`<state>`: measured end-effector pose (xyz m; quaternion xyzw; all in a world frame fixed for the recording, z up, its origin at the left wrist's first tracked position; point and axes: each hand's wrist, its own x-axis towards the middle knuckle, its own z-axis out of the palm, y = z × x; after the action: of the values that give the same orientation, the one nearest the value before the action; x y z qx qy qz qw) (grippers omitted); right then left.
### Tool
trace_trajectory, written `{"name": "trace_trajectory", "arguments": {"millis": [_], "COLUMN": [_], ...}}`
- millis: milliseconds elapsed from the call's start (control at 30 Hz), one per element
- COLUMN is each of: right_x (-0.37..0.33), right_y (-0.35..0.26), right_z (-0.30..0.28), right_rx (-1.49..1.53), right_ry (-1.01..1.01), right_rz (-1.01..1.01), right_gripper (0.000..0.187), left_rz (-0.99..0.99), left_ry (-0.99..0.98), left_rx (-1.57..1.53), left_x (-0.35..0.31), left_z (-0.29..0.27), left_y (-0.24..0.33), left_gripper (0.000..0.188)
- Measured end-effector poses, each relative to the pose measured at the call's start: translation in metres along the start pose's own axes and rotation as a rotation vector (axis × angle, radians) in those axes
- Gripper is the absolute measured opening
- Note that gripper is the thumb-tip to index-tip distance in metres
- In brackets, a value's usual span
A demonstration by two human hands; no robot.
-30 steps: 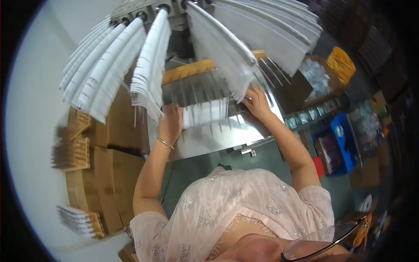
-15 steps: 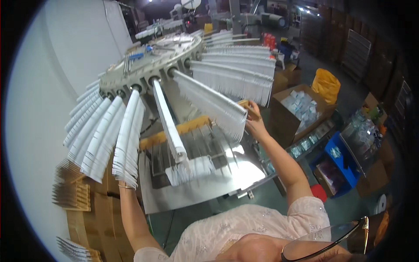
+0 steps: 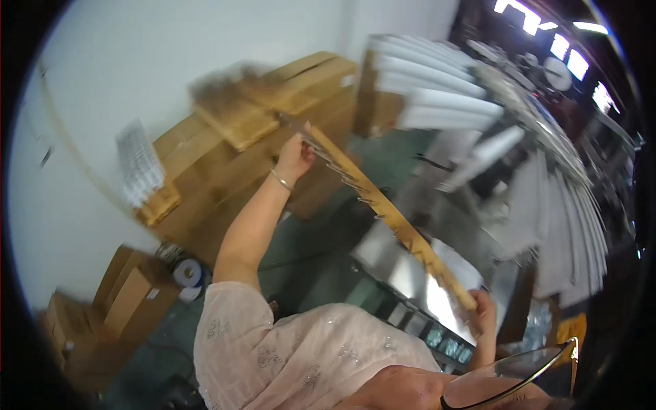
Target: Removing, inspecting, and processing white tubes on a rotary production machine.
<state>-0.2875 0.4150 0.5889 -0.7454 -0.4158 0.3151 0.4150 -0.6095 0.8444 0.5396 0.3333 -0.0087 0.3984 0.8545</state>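
Yellow-brown and long, a bar (image 3: 389,213) with thin metal pins along it slants across the middle, in front of the person, from the upper left down to the lower right. The left hand (image 3: 296,158) has its fingers bent around the bar near the upper end. The right hand (image 3: 484,311) pinches the lower end, though some of its fingers are hard to see. A thin shiny bracelet (image 3: 280,180) goes around the left wrist.

Behind the lower half of the bar is a shiny metal table (image 3: 378,254), with something flat and white (image 3: 456,264) on it. To the right is a big round machine (image 3: 540,113). White sheets (image 3: 523,205) hang from its arms, spread like a fan.

On the left, big brown boxes (image 3: 225,195) stand by the pale wall (image 3: 225,37). On top sits a blurry rack (image 3: 236,123) with dark pins, and another rack (image 3: 160,205) with white bits. Lower down, a roll (image 3: 187,272) is near an open box (image 3: 133,297).
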Motion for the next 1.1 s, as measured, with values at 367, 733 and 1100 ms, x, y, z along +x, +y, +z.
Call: {"name": "trace_trajectory", "arguments": {"millis": [367,733,1100], "right_x": [0.128,0.294,0.153], "right_y": [-0.081,-0.145,-0.171], "right_z": [0.433,0.678,0.749], "right_rx": [0.738,0.907,0.585], "right_ry": [-0.641,-0.498,-1.434], "right_rz": [-0.022,-0.05,0.351], "right_gripper": [0.017,0.016,0.034], "left_rz": [0.26,0.248,0.34], "left_ry": [0.734,1.362,1.54], "left_rx": [0.348,0.318,0.236], "left_x": [-0.259,-0.409,-0.382], "left_z": [-0.061,-0.072,-0.082], "left_y": [0.041,0.009,0.017], "left_gripper": [0.018,0.02,0.021]}}
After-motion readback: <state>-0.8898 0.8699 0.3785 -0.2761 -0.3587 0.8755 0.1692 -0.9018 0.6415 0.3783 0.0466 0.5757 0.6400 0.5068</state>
